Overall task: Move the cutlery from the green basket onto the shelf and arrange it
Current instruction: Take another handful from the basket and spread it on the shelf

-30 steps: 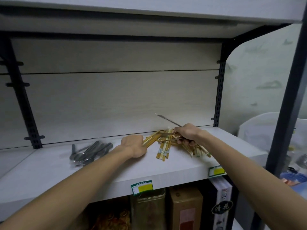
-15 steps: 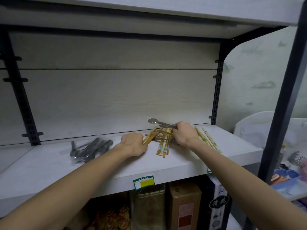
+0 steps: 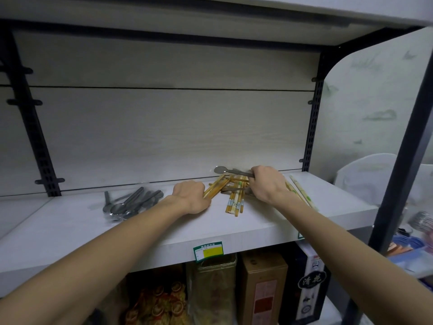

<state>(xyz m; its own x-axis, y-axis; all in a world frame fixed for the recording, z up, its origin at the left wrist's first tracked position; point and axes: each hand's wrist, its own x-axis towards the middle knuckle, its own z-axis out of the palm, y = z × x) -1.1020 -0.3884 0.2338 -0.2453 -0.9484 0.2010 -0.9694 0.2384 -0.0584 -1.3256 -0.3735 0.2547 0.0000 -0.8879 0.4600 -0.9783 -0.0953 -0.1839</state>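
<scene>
1. Two hands work the far right part of the shelf [image 3: 234, 233]. The right hand [image 3: 267, 184] is closed around the handle of a metal spoon [image 3: 226, 170], whose bowl points left along the back panel and lies low, just above the scattered chopsticks. A second ago the same utensil pointed up and away from the pile; it has been swung down and turned to lie nearly level.
2. The left hand [image 3: 191, 195] stays where it was, fingers curled down on the near ends of a bundle of wooden chopsticks [image 3: 214, 190], pressing them to the shelf. Whether it grips them or only pins them, I cannot tell.
3. A second packet of chopsticks [image 3: 234, 202] lies between the hands, pointing toward the near edge, and paler wrapped ones [image 3: 302, 193] have come into sight to the right of the right wrist, no longer covered by the hand.
4. At least one dark utensil [image 3: 232, 189] still lies crosswise among the chopsticks.
5. The spoon pile [image 3: 132, 202] sits well to the left, apart from both hands, unchanged.
6. My judgement: the cutlery is already on the shelf and sorting is under way. The lifted spoon probably belongs with the left pile, so the chopsticks still need squaring up. The green basket is not in view.
</scene>
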